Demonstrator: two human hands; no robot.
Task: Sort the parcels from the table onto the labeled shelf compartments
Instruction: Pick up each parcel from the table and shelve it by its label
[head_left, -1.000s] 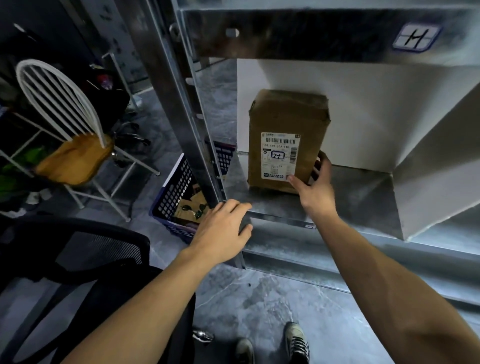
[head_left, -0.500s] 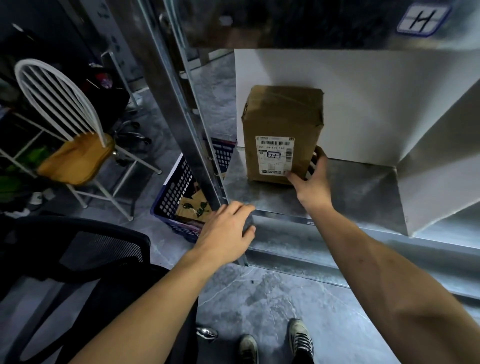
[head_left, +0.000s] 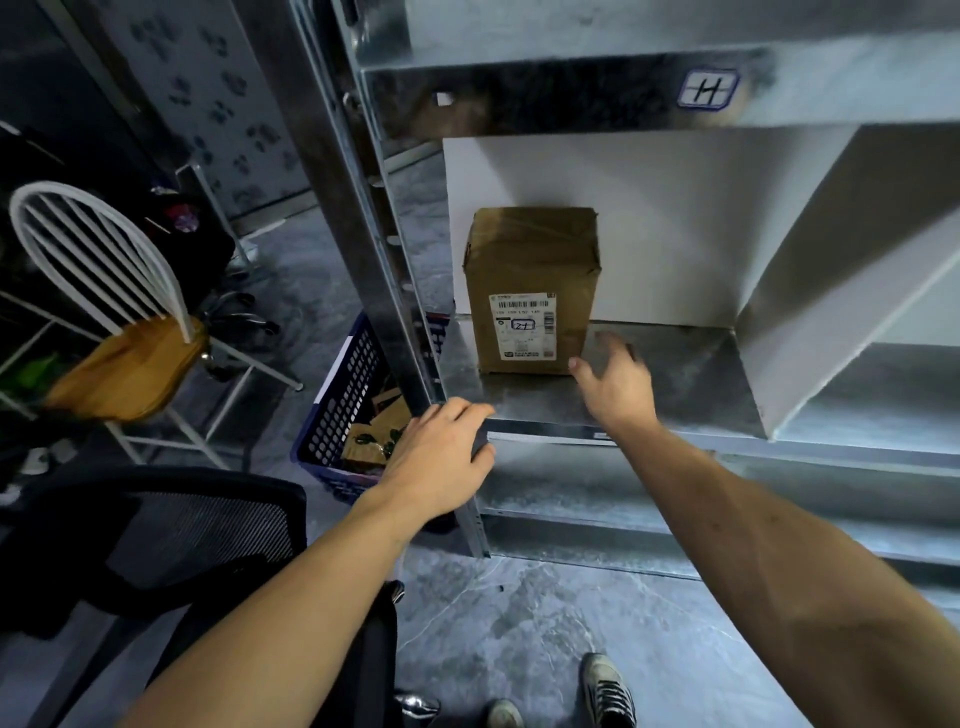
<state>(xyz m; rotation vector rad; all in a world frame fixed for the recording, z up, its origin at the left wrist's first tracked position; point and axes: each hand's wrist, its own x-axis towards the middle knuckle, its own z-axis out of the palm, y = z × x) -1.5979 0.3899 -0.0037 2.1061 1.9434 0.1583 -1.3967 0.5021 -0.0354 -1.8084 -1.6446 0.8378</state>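
Observation:
A brown cardboard parcel (head_left: 532, 270) with a white shipping label stands upright at the back left of a metal shelf compartment (head_left: 675, 384), against the white back panel. A sticker marked H (head_left: 707, 89) sits on the beam above it. My right hand (head_left: 615, 382) hovers just right of the parcel's lower corner, fingers spread, holding nothing. My left hand (head_left: 441, 454) rests open on the shelf's front edge by the upright post.
A white divider (head_left: 831, 291) bounds the compartment on the right. A blue perforated basket (head_left: 348, 410) with brown items stands on the floor left of the post. A white wire chair (head_left: 104, 312) and a black mesh chair (head_left: 171, 530) are at left.
My right hand has let go of the parcel and drawn back slightly. The parcel now stands deeper in the compartment. My left hand stays on the shelf edge.

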